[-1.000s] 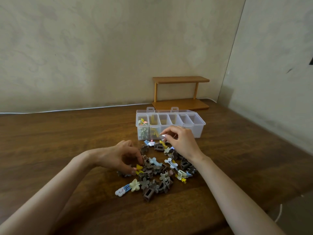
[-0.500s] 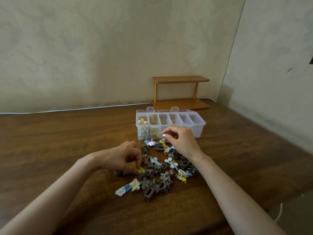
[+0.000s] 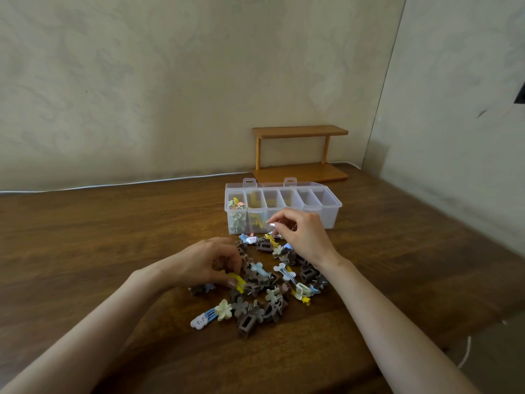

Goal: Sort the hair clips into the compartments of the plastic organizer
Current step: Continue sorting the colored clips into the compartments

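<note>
- I'm seeing the organizer [image 3: 322, 221] holding mixed clips leftmost, yellow ones next.
- The clip pile [image 3: 264, 297] is lying before it on the surface [image 3: 113, 237]; shelf [image 3: 299, 132] behind.
- The left hand [image 3: 204, 263] is pinching a yellow clip [image 3: 237, 280]; the right hand [image 3: 304, 237] is curling, and I can't tell its grasp.

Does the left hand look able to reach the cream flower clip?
Likely yes: the cream flower clip lies uncovered at the near edge of the pile, close to the left hand, though that hand pinches a yellow clip.
</note>
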Tool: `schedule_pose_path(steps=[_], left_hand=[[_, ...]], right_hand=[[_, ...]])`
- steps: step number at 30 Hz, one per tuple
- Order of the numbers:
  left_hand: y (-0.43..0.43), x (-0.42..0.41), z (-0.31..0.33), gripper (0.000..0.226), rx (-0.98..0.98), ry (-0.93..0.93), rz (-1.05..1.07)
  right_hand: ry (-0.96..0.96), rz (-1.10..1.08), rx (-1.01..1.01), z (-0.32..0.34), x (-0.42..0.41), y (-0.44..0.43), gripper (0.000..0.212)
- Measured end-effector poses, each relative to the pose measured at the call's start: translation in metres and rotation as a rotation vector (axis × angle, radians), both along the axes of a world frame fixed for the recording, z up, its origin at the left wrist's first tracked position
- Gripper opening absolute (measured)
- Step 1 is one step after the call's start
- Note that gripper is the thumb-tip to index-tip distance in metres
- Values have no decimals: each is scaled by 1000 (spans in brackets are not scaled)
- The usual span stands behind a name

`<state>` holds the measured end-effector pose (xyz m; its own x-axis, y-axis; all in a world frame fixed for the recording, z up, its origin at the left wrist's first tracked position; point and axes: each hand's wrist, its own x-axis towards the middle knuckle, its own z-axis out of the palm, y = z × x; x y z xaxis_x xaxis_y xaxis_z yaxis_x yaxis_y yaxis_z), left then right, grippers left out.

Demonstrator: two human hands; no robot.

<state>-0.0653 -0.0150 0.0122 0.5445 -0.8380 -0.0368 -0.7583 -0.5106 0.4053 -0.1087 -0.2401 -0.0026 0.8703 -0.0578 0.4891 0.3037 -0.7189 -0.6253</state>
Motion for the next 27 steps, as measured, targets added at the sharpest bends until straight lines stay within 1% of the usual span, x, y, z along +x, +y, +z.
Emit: schedule_pose_path(steps=[4,8,11,13,16,18,22,24,27], left_hand=[[0,0,1,17,-23,29,18],[8,2,7,10,-189,83,83],[12,6,11,17,-348,36,184],[12,9,12,16,-440,21,252],[7,19,19,11,-527,-52,304],[-2,28,26,11,-566,-108,340],[-33,55,40,7,-676,-163,459],[-48,69,44,5,-692,-213,515],[-67,87,45,3,-635,-245,540]], right_hand=[[-3,-3,-4,0,0,0,10],[-3,-7,4,1,0,-1,11],[-7,-10,19,1,0,-2,11],[-9,-14,37,1,0,-3,11],[-26,-35,49,1,0,-4,12],[-35,-46,56,2,0,-6,12],[-55,-54,66,2,1,-8,12],[-61,-56,68,1,2,-8,12],[-63,-60,66,1,2,-9,13]])
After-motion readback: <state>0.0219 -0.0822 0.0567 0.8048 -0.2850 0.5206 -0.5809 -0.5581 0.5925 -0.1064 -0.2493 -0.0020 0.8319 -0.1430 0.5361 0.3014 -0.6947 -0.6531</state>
